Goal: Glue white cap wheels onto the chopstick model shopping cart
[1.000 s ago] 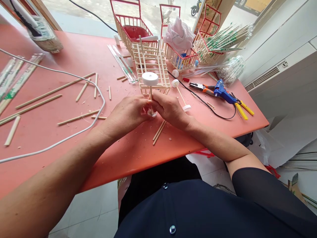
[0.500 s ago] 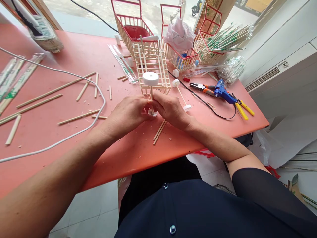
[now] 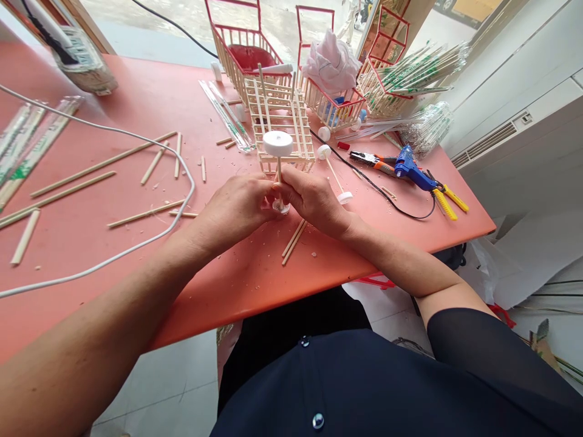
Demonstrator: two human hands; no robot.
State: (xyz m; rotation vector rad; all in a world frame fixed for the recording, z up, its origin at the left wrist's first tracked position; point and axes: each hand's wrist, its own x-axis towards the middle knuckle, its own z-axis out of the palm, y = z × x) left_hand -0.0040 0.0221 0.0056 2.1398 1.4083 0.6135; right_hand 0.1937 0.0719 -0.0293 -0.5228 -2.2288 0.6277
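Between my hands stands an upright wooden stick (image 3: 279,172) with a white bottle cap (image 3: 277,144) on its top end and another white cap (image 3: 281,207) at its foot, near the tabletop. My left hand (image 3: 241,203) is closed around the stick's lower part from the left. From the right, my right hand (image 3: 314,199) pinches the same stick, its fingers meeting the left ones. Just behind them sits a stick-built cart frame (image 3: 280,121). A second stick axle (image 3: 335,174) with a white cap at each end lies right of my right hand.
Cut sticks (image 3: 102,158) lie across the left of the pink table (image 3: 237,273), with a white cable (image 3: 136,250) over it. At right are pliers (image 3: 373,161) and a blue glue gun (image 3: 412,167). Red-rimmed stick carts (image 3: 243,48) stand at the back beside bundled chopsticks (image 3: 419,73).
Almost nothing differs. Both hands keep the same grip on the capped stick, and the view has shifted very slightly.
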